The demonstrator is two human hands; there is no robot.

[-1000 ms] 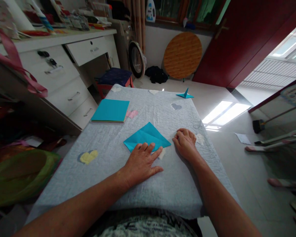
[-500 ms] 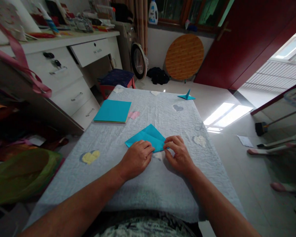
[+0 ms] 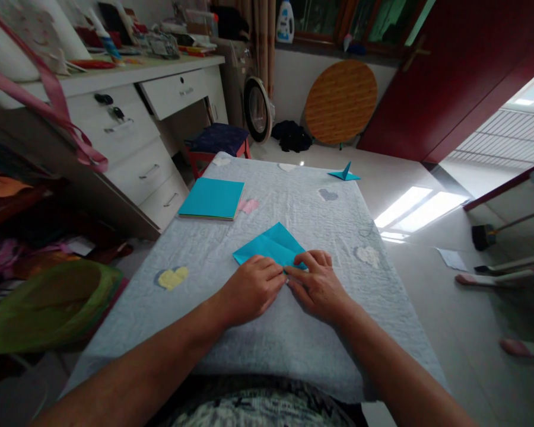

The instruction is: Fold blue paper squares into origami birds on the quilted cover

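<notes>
A folded blue paper sheet lies on the grey quilted table cover in front of me. My left hand rests with curled fingers on the paper's near left edge. My right hand pinches the near right corner of the same paper, fingertips almost meeting the left hand's. A stack of blue paper squares sits farther back on the left. A small finished blue folded figure stands at the table's far right corner.
A white desk with drawers runs along the left, with cluttered bags below it. A stool stands beyond the table's far end. Tiled floor lies to the right, with a dustpan and slippers.
My left hand went from flat and spread on the paper to curled. My right hand moved left from the cloth onto the paper's corner and pinched it. The view shifted slightly.
</notes>
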